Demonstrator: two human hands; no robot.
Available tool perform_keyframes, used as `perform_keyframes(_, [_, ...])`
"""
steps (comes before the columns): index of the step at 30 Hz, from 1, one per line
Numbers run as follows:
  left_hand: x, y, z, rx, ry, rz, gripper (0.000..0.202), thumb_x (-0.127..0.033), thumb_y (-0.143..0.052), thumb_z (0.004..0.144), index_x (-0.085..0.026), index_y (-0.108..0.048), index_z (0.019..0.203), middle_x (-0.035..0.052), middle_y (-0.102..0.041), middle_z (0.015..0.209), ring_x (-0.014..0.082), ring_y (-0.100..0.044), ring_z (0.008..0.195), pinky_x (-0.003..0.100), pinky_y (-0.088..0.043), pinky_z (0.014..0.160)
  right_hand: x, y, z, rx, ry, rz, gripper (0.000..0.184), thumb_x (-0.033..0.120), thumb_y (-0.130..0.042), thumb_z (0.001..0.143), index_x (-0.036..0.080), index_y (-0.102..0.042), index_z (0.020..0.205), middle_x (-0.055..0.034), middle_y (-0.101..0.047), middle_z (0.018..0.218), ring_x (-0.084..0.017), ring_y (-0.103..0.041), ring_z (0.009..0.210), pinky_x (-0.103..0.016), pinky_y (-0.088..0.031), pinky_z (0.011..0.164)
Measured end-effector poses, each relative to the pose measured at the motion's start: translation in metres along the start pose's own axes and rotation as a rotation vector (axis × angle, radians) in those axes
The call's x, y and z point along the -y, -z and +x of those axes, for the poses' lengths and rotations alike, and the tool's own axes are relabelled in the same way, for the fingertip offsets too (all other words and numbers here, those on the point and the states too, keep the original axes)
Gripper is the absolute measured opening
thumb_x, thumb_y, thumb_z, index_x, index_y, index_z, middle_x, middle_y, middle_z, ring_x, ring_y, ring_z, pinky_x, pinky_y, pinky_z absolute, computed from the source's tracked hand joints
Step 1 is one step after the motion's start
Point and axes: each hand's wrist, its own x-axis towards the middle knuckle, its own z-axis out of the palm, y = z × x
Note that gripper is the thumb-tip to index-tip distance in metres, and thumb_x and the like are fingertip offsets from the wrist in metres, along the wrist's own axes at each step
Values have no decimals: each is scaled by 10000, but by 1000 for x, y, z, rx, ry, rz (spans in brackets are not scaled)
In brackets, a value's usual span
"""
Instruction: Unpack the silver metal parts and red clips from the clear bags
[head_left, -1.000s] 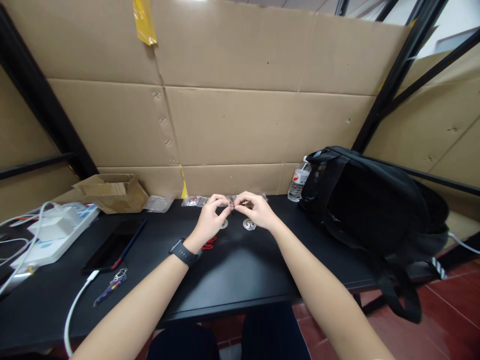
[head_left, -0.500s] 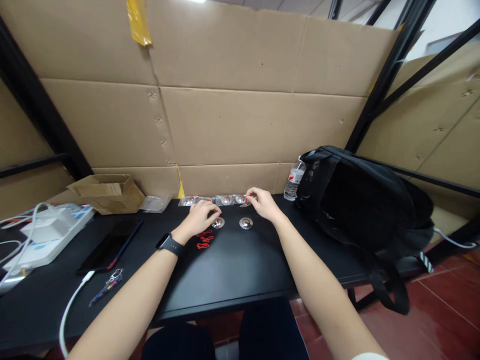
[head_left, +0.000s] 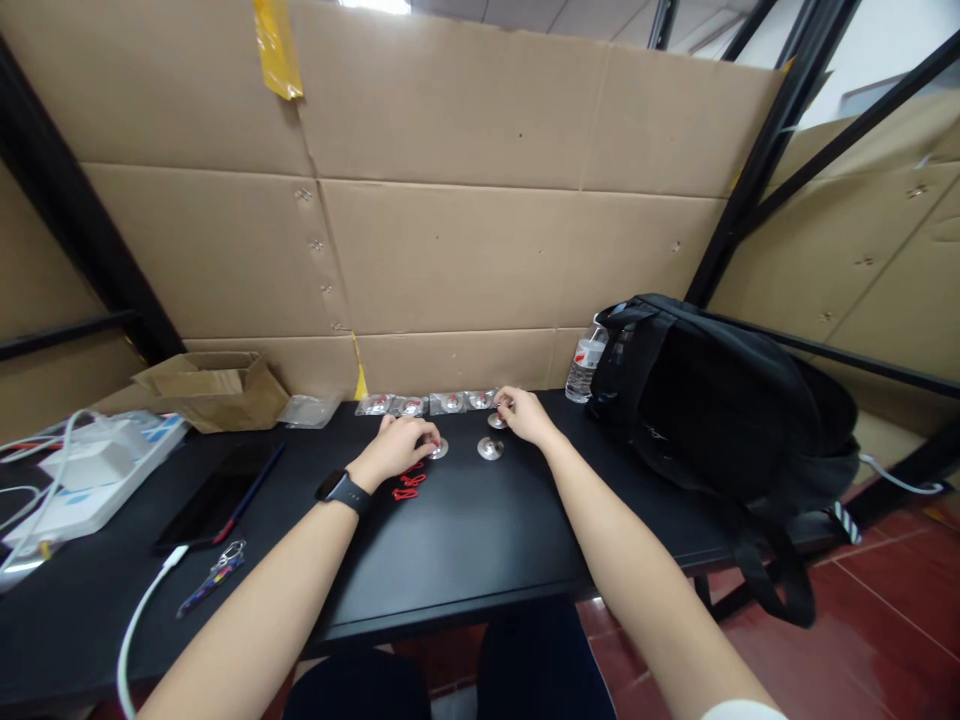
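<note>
My left hand (head_left: 400,446) has its fingers closed at the middle of a small silver domed disc, like a finger cymbal (head_left: 442,450), lying on the black table. My right hand (head_left: 523,414) pinches the top of another finger cymbal (head_left: 494,422), level with the tabletop and partly behind my fingertips. Just in front of it a third finger cymbal (head_left: 490,449) lies untouched. Looped red cords (head_left: 407,488) lie under and in front of my left hand. Along the back edge, several finger cymbals in clear plastic bags (head_left: 451,403) form a row.
At the right stand a water bottle (head_left: 585,366) and a large black backpack (head_left: 727,420). On the left are an open cardboard box (head_left: 217,400), a phone (head_left: 217,495), a pen (head_left: 251,490), a keychain (head_left: 214,577) and a white power strip (head_left: 105,490). Cardboard walls the back.
My right hand has brought its finger cymbal down and slightly nearer from the bagged row, from tilted to level. My left fingers have shifted slightly down onto theirs.
</note>
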Motion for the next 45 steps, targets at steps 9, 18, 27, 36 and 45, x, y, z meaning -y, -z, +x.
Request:
perform_keyframes(9, [-3,-3,2,-36,35,83,153,-280,-550,898,-237,-694,867,40,-742,834,257,-644,887,384,-308,868,30,-42,-6,232,211,95,210,133,-620,834,175,-705,1022,-19,-702,809,-130,-621,663,-241,-460,688])
perform_keyframes(18, [-11,-2,0,-72,-21,113,129,-273,-584,883,-238,-702,846,64,-722,841,276,-606,934,408,-307,896,46,-36,-15,340,310,-138,286,152,-722,734,235,-775,1002,-39,-719,925,-176,-644,809,-249,-444,724])
perform_keyframes(27, [-10,-5,3,-102,54,55,195,-281,-529,922,-232,-700,842,57,-744,874,260,-630,946,417,-321,931,45,-41,-14,268,192,-64,85,189,-679,828,224,-749,859,-31,-737,807,-172,-662,732,-254,-434,657])
perform_keyframes(36, [-5,-5,7,-192,177,-274,181,-366,-580,910,-243,-713,908,20,-770,909,219,-700,871,346,-450,844,50,-53,-6,62,-89,520,42,194,-670,783,163,-642,780,-34,-708,709,-160,-678,622,-268,-520,636])
perform_keyframes(45, [-4,-15,13,-294,109,-608,214,-382,-651,872,-187,-719,925,69,-768,948,218,-724,898,327,-539,862,64,-56,-15,117,-135,757,233,376,-734,783,168,-652,850,-48,-726,817,-172,-709,736,-206,-474,544])
